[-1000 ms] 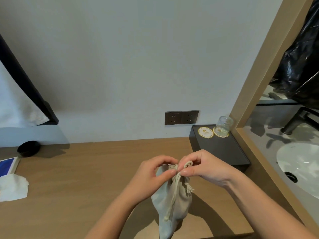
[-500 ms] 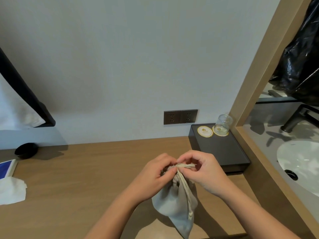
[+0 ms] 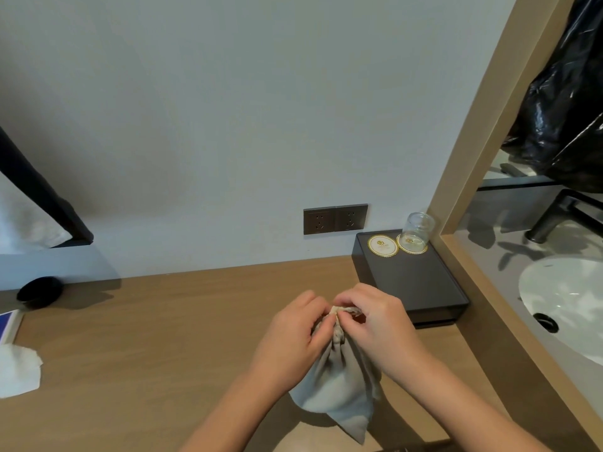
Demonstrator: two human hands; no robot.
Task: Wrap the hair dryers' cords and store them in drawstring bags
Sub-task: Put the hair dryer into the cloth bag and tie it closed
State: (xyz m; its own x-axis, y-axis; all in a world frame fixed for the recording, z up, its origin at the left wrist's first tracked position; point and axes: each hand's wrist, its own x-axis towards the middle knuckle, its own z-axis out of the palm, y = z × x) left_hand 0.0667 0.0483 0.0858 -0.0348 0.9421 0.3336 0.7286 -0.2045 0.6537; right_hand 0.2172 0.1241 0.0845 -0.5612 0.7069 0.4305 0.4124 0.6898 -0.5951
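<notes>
**A:** The fingers (image 3: 350, 296), what are they doing?

**B:** They are curled on both hands and meet at the gathered neck of the drawstring bag (image 3: 336, 389). The left hand (image 3: 287, 340) grips the puckered cloth just under the mouth, with its thumb pressed against the folds. The right hand (image 3: 381, 327) pinches the cord (image 3: 346, 309), which sits bunched at the very top.

**A:** How does the bag look, and where is it?

**B:** It is pale grey-beige cloth, soft and creased. It is cinched tight at the neck, widens below and tapers to a corner that points down and to the right. It hangs between the two hands over the wooden counter (image 3: 163, 337), in front of the black tray (image 3: 421, 288). I cannot tell whether its bottom touches the wood. Its contents are hidden.

**A:** What differs from half a second ago?

**B:** Then a loose length of cord hung down the front of the cloth. Now that length no longer shows there, and only the bunch at the neck is visible. The hands are closer together, and the neck is more tightly closed.

**A:** And the count?

**B:** There are two hands, one bag and one tray. On the tray are two round coasters (image 3: 382, 245), and one glass (image 3: 418, 227) stands on the right-hand one. Two sockets (image 3: 335, 218) are set side by side in the wall. One basin (image 3: 567, 298) lies to the right, with one dark tap (image 3: 554, 216) behind it. At the left there is one small black round thing (image 3: 39, 291) and one white tissue (image 3: 18, 370).
</notes>
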